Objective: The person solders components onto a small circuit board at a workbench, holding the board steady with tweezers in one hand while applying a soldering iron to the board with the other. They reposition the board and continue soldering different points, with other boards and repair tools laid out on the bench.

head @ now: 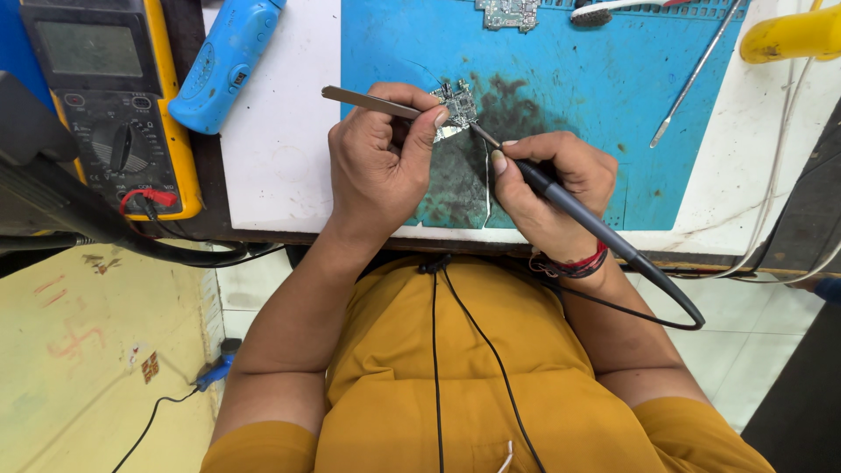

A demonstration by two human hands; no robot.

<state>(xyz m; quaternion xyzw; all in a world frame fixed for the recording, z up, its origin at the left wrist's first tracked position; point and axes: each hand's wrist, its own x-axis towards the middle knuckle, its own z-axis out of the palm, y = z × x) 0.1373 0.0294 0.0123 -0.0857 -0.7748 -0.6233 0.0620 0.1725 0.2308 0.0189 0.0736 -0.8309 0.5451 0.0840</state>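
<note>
My left hand [383, 158] grips metal tweezers [368, 102] and pins a small circuit board [457, 109] against the blue work mat [561, 79]. In my right hand [550, 191] is a thin dark soldering iron [569, 207], held like a pen. Its tip touches the small circuit board's lower right edge. A black cable loops from the iron's handle off the table edge. Both hands rest close together on a dark stained patch of the mat.
A yellow multimeter [109, 96] and a blue handheld device [223, 61] lie at the left. A second circuit board [508, 13], a brush [604, 10], a thin metal tool [696, 74] and a yellow object [793, 35] sit at the back. Black cables hang in front.
</note>
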